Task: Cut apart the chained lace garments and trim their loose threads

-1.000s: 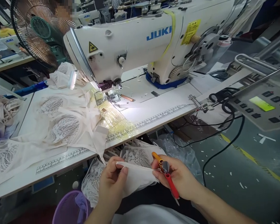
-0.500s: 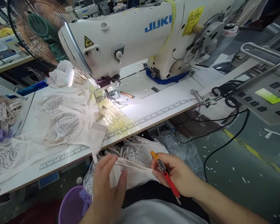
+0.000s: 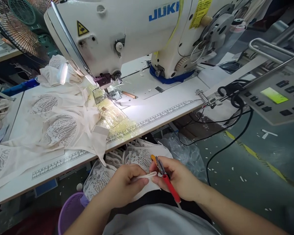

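Note:
My left hand [image 3: 126, 184] pinches a folded strip of pale fabric [image 3: 144, 177] low in front of me, below the table edge. My right hand [image 3: 177, 179] pinches the other end of that strip and also grips small thread snips [image 3: 165, 178] with an orange tip and a red handle. Both hands almost touch each other. Beneath them lies a pale lace garment piece [image 3: 134, 156] on my lap.
A white JUKI sewing machine [image 3: 127, 36] stands on the white table [image 3: 161, 107] with a printed ruler along its front edge. Lace pieces [image 3: 58, 127] are heaped at the left. A control panel [image 3: 274, 98], black cables, a fan [image 3: 14, 29] and a purple bin [image 3: 71, 215] surround the seat.
My hands have come closer together and the fabric between them has been gathered from a broad fold into a narrow strip. The view has dipped and shifted a little.

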`<state>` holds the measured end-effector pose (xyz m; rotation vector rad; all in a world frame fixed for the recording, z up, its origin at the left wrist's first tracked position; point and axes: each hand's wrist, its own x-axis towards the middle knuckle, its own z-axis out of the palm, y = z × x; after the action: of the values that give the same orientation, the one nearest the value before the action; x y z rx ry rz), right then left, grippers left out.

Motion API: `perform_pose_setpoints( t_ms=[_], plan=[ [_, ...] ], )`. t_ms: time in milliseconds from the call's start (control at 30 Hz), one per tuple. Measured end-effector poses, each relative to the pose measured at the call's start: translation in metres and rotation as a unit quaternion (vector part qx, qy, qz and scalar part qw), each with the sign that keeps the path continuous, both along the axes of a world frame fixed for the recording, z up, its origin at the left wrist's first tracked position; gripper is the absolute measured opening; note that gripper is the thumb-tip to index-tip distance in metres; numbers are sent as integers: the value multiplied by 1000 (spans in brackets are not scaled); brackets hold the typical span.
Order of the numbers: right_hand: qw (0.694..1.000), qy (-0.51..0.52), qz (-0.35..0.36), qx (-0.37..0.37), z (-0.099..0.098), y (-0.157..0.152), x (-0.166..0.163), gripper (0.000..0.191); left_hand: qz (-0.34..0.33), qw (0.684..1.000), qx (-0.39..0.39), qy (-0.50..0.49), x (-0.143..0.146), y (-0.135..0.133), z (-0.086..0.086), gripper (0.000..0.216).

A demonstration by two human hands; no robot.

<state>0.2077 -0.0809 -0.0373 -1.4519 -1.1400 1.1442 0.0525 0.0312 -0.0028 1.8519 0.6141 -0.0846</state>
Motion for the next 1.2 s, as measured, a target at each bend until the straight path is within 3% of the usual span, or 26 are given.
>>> perform_pose_setpoints(
  t_ms=[133, 400, 600, 667, 767, 933, 1200],
  plan=[
    [999, 40, 4, -25, -3, 0, -3, 24, 92, 989, -111, 23, -4, 1, -2, 23],
    [997, 27, -12, -68, -8, -1, -18, 18, 216, 959, -181, -32, -8, 1, -13, 21],
    [986, 137, 50, -82, -1, -2, -7, 33, 273, 915, -292, -43, -12, -4, -21, 28],
    [989, 95, 103, -54, 3, -5, 7, 42, 286, 910, -298, -47, -13, -5, -20, 30],
    [982, -54, 182, -12, 6, -14, 28, 53, 297, 904, -304, -50, -14, -6, -19, 33],
    [948, -177, 258, -49, 6, -28, 42, 65, 289, 906, -305, -45, -13, -10, -20, 35],
    [913, -271, 291, -92, 4, -22, 28, 52, 264, 934, -239, -7, -6, -16, -16, 29]
  ],
)
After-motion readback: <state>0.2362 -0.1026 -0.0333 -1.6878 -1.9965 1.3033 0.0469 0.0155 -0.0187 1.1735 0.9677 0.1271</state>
